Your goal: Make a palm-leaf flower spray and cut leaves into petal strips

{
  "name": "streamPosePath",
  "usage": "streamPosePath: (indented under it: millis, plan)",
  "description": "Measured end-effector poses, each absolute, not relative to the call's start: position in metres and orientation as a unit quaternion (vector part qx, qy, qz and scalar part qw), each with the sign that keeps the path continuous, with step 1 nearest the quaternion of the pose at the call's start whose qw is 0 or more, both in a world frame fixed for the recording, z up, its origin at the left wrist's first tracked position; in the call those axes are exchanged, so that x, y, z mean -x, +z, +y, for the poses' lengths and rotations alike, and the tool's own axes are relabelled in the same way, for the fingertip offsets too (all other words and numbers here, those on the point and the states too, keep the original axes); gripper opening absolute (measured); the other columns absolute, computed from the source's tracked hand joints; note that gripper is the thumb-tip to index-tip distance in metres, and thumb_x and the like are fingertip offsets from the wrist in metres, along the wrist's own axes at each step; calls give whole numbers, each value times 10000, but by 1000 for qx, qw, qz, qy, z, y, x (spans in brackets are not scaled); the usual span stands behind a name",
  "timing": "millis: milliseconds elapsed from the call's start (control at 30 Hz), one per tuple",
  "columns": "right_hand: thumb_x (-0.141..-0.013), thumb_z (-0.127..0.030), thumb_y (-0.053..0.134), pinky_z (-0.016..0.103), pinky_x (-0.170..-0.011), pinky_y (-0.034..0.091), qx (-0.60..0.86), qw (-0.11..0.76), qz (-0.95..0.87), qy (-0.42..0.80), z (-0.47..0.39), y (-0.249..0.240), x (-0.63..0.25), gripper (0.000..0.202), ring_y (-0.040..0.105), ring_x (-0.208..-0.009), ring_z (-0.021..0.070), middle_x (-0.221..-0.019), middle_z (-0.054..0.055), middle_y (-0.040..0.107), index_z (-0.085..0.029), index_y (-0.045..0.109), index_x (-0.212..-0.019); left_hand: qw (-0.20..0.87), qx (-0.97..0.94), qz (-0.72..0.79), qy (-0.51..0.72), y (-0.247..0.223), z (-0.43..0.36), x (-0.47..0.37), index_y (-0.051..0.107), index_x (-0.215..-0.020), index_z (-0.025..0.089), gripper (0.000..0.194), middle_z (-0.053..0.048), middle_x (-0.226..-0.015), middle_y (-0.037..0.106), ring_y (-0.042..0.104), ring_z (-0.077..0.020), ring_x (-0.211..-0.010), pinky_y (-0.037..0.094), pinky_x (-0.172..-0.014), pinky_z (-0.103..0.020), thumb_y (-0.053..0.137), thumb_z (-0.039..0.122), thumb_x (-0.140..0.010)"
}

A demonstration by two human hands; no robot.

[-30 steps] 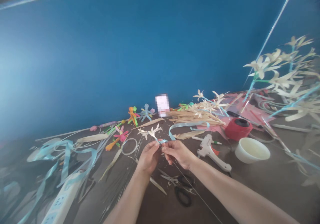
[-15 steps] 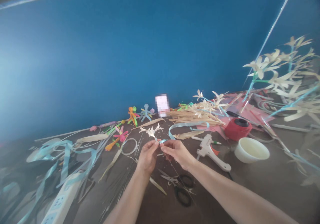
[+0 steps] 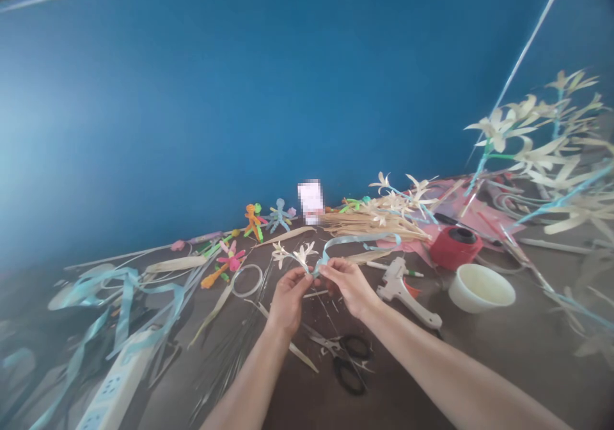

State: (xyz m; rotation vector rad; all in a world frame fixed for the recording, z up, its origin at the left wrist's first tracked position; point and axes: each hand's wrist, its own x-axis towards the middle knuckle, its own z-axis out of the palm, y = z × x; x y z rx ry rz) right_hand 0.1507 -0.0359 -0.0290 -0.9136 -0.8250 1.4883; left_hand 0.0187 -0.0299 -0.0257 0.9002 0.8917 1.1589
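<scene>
Close together at the middle, my left hand [image 3: 290, 297] pinches the stem of small cream craft flowers [image 3: 303, 254], whose petals fan out above the fingertips. My right hand [image 3: 349, 284] is closed on a light blue ribbon [image 3: 330, 248], which loops up and away to the right. The ribbon meets the stem between the two hands; the fingers partly hide that spot. A thin wire-like stem runs down from there. Below the hands, scissors [image 3: 341, 353] with black handles lie spread on the table. A white glue gun [image 3: 407, 294] lies right of my right hand.
A white bowl [image 3: 481, 289] and a red tape dispenser or holder [image 3: 455, 247] stand at right, near tall cream flowers [image 3: 499, 128]. Dried husk strips [image 3: 364, 222] lie behind. Left are a white power strip [image 3: 114, 382], blue ribbon [image 3: 125, 302], a clear ring [image 3: 248, 281] and fuzzy figures [image 3: 252, 221].
The flowers in my left hand have turned, so a second bloom shows at the left. Both hands have shifted slightly right and the ribbon is drawn closer around the stem.
</scene>
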Motion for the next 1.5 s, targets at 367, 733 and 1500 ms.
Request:
streamPosePath:
  millis: [367,733,1500]
  plan:
    - [-646,-424,624,197,-416,336,379,583,-324,641,-38,-27,-147,290,502,-477,105,-564,-3,593,-177,472,-642,652,-386,391,523,-22,-29,-20,545,-717,152,153,14,-619,606,561,-100,-571,418,-618,-224,653,215,-629]
    - [-698,-370,590,211,-449,343,387,611,-385,574,-41,-27,-142,221,471,-473,96,-534,-30,541,-187,480,-642,632,-389,419,523,-30,-25,-17,562,-735,140,175,4,-602,614,587,-119,-574,434,-619,-245,653,242,-626]
    - [-757,-291,501,247,-573,379,435,579,-580,374,-53,-13,-143,149,479,-574,139,-601,-4,521,-198,523,-643,587,-383,447,556,-32,-26,-13,611,-691,124,161,-15,-655,613,568,-117,-611,432,-636,-243,674,231,-590]
